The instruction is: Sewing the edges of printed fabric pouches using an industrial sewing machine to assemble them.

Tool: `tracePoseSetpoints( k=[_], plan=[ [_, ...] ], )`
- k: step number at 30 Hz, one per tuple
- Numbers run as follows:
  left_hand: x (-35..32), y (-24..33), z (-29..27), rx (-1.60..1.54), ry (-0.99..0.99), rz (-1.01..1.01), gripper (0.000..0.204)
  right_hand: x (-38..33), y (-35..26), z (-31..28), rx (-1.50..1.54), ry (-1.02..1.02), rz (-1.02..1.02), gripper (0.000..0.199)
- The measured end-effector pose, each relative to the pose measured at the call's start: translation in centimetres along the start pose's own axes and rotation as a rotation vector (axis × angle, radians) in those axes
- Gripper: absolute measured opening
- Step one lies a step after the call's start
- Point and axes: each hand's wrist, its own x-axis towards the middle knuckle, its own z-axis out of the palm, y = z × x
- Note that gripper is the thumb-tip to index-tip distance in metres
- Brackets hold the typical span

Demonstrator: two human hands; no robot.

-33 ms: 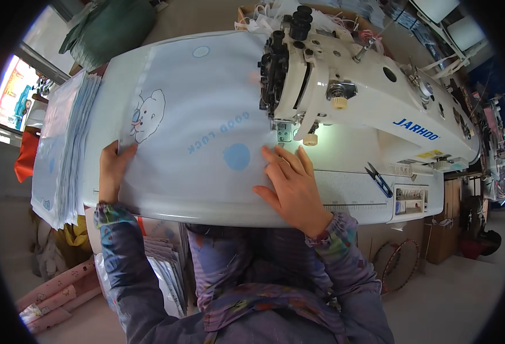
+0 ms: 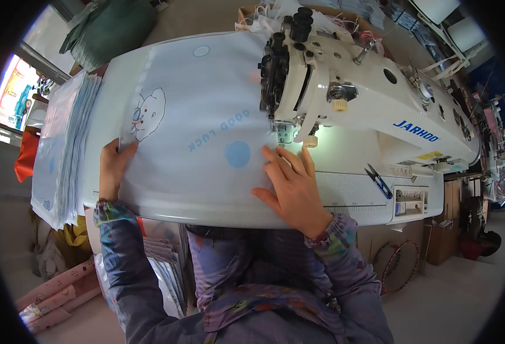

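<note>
Your hands fed cloth under the needle.
Your right hand [image 2: 291, 186] pressed flat, fingers spread, on the cloth [image 2: 206, 114], just before the needle [image 2: 279, 135]; your left hand [image 2: 111, 167] gripped its edge. Fingertips that close risked a prick; uneven pull would skew the seam.

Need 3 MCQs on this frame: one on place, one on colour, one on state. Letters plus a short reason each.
1. Where is the snips?
A. right of the right hand
B. under the left hand
C. on the fabric stack

2. What colour is the dot printed on the fabric?
A. red
B. blue
C. green

3. How is the right hand?
A. clenched in the air
B. flat on the fabric
C. holding the snips

Answers:
1 A, it lies on the table past that hand.
2 B, a blue disc by the fingers.
3 B, fingers spread, pressing cloth near the needle; the left hand grips the fabric's left edge.
</note>
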Motion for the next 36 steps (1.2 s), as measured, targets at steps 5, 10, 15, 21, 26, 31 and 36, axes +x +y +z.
tracePoseSetpoints(
  k=[5,10,15,21,26,31,36],
  plan=[
    [2.7,0.3,0.6,0.103,0.064,0.097,0.034,0.6,-0.6,0.4,-0.067,-0.001,0.040,0.065],
    [4.1,1.1,1.5,0.177,0.115,0.088,0.039,0.5,-1.1,1.2,-0.167,-0.014,0.090,0.069],
    [3.9,0.4,1.3,0.251,0.140,0.125,0.042,0.7,-1.2,1.3,-0.170,-0.005,0.112,0.069],
    [-0.3,-0.2,0.7,0.270,0.153,0.099,0.042,0.7,-0.9,1.2,-0.156,0.022,0.145,0.065],
    [-6.4,0.3,0.9,0.298,0.095,0.004,0.036,0.7,-0.3,0.8,-0.143,0.032,0.166,0.059],
    [-15.5,-0.1,4.0,-0.055,0.228,0.113,0.030,0.3,0.0,0.5,-0.091,0.046,0.196,0.055],
    [-24.4,1.9,7.6,-0.641,0.196,-0.312,0.038,-2.4,-2.4,-0.7,0.203,0.094,0.285,0.037]
  ],
)
